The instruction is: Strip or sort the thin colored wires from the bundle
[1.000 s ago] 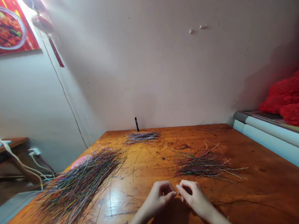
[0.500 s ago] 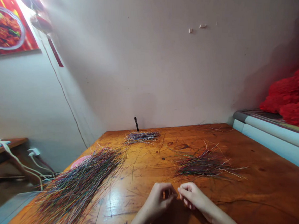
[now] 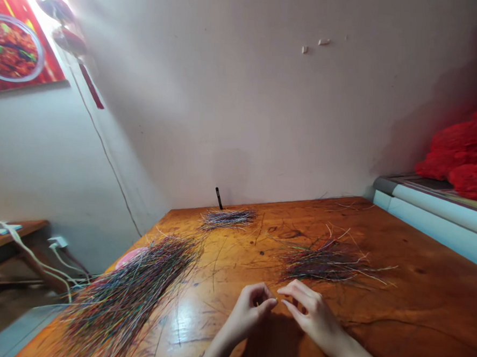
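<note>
My left hand (image 3: 250, 310) is over the near middle of the wooden table (image 3: 233, 264), thumb and fingertips pinched together; whatever lies between them is too thin to make out. Close beside its fingertips is my right hand (image 3: 313, 315), with thumb and forefinger parted and nothing visible between them. Just beyond the right hand lies a loose pile of thin coloured wires (image 3: 326, 262). A much larger heap of such wires (image 3: 134, 296) spreads along the table's left side. Farther back rests a small bundle of wires (image 3: 228, 219).
A black pen-like stick (image 3: 219, 198) stands upright near the wall. Something pink (image 3: 132, 257) shows partly under the large heap. At right, red bunched material (image 3: 462, 149) sits on a pale raised surface (image 3: 430, 214). White cables (image 3: 35, 263) hang at left beside a smaller table.
My right hand's thumb and forefinger have come apart from a pinch, and that hand has shifted slightly away from me. My left hand stays pinched, turned a little. The piles look unchanged.
</note>
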### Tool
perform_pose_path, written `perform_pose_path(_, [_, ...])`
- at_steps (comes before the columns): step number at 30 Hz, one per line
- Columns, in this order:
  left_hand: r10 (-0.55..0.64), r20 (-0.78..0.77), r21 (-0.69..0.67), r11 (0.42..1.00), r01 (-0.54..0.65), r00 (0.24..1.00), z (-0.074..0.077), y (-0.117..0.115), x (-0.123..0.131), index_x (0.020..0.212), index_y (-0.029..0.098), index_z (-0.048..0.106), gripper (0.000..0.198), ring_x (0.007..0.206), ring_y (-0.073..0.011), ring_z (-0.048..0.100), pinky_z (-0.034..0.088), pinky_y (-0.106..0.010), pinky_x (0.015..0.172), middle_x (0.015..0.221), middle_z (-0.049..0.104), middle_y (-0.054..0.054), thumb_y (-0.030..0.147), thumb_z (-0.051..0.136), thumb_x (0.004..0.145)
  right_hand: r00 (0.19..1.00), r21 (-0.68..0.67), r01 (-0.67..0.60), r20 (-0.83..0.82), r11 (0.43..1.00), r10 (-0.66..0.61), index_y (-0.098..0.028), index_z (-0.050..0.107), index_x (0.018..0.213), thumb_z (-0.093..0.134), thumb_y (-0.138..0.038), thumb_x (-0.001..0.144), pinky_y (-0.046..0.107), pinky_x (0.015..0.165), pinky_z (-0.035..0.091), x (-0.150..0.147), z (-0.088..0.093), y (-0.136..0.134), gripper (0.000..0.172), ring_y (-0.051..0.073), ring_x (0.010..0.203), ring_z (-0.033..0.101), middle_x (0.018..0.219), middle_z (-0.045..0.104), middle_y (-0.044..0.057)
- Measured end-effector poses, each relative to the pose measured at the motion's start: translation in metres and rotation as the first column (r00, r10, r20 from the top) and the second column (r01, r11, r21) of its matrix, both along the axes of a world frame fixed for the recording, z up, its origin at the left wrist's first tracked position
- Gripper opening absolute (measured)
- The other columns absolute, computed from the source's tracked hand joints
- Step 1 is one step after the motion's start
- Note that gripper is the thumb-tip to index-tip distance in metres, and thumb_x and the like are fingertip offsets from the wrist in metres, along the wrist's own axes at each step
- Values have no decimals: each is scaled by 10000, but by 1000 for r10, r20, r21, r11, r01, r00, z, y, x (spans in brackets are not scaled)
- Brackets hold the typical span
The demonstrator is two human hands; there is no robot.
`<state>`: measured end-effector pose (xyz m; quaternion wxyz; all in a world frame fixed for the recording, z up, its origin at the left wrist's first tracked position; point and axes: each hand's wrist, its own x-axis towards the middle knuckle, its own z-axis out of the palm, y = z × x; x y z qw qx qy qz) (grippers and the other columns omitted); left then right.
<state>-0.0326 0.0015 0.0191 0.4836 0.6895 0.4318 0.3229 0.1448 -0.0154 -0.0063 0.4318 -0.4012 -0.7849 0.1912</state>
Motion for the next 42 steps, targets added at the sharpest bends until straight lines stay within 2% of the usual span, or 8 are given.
perform_pose_path(5, [-15,-23,3,1000,15,1000,0,0,1,596,132,517,277,523,-81,396,274,-191,487,527,460,40,360,604,728,999,11,6,40,1000,-7,-212,621,850,461,-222,865,242,685,447,1,-4,2,161,151,733,586,786,606,37])
perform_pose_path(10, [-27,-14,-14,1000,27,1000,0,0,1,613,128,537,273,522,-81,410,277,-192,492,534,481,38,368,600,729,998,24,8,68,1000,-9,-220,634,843,443,-255,877,252,677,446,2,-6,3,197,155,706,582,772,617,40])
perform_pose_path(16, [-16,-7,-23,1000,16,1000,0,-1,3,666,115,589,272,515,-87,423,285,-195,491,531,497,30,380,591,729,988,92,2,156,996,-17,-207,634,843,392,-225,900,263,690,430,3,-5,3,249,161,722,574,788,617,51])
perform_pose_path(20, [-2,-61,15,1000,3,998,1,-2,3,699,115,630,233,498,-85,401,274,-198,489,501,484,37,341,585,733,984,94,-3,177,996,-14,-207,624,849,371,-212,902,265,684,421,3,-5,3,258,163,730,566,793,610,53])
perform_pose_path(28, [13,-211,185,982,27,977,2,-4,3,736,148,685,188,527,-95,411,287,-197,501,571,550,7,273,546,756,999,-88,25,49,996,-21,-206,552,755,371,-208,877,252,649,396,-3,0,-2,218,155,695,544,743,576,29])
perform_pose_path(32, [31,-216,202,979,14,976,1,-5,4,709,139,673,196,528,-97,419,293,-194,493,555,544,4,284,548,754,998,-169,53,-14,984,-56,-205,502,704,379,-247,872,247,612,381,-6,2,-3,212,150,650,526,694,559,9])
perform_pose_path(36, [46,-163,148,989,-21,985,-1,-3,6,640,122,644,251,540,-104,436,310,-196,493,547,546,1,334,560,743,990,-217,68,-104,974,-93,-201,501,696,408,-302,865,228,553,377,-8,3,-3,218,136,588,506,650,545,-4])
perform_pose_path(42, [59,39,-20,998,-58,998,-8,0,9,645,104,619,299,541,-121,507,359,-206,501,561,580,-15,395,602,709,977,-230,42,-193,972,-88,-193,575,821,440,-346,852,220,550,422,-8,8,-5,206,141,642,554,760,593,25])
